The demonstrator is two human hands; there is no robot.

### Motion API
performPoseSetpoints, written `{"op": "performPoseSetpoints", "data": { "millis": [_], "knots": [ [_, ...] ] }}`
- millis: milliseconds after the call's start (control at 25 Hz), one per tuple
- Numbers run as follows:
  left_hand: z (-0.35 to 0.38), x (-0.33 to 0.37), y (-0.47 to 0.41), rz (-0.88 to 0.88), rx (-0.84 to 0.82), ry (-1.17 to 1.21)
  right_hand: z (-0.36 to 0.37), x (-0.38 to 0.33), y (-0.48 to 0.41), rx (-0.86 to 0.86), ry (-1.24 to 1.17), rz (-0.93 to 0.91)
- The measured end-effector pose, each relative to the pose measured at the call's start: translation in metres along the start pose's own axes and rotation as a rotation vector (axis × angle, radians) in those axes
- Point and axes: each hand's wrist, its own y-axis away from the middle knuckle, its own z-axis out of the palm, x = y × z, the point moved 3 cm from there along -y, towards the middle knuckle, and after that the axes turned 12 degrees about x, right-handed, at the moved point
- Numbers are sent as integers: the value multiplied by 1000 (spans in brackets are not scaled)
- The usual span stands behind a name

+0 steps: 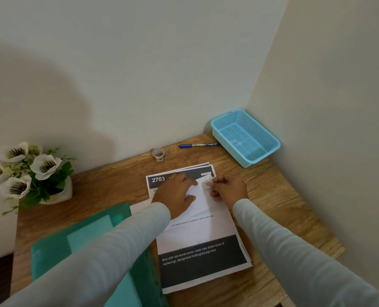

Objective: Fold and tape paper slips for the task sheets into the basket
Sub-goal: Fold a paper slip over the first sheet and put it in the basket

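Flat-fingered, the left grip (175, 193) presses the paper slip (200, 199) onto the task sheets (203, 231), while the right grip (228, 189) pinches a tape piece (207, 184) at the slip's far corner.

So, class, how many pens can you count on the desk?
1: a blue pen lies near the wall, between the tape roll and the basket. Others may be hidden under the sheets or the green folder.
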Motion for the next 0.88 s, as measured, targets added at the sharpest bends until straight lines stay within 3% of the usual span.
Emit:
{"op": "performPoseSetpoints", "data": {
  "millis": [280, 880],
  "knots": [
    [16, -2, 3, 191, 104, -175, 14, -7, -13, 17, 116, -71],
    [26, -6, 8, 178, 147, -191, 21, -8, -26, 0, 283, -133]
  ]
}}
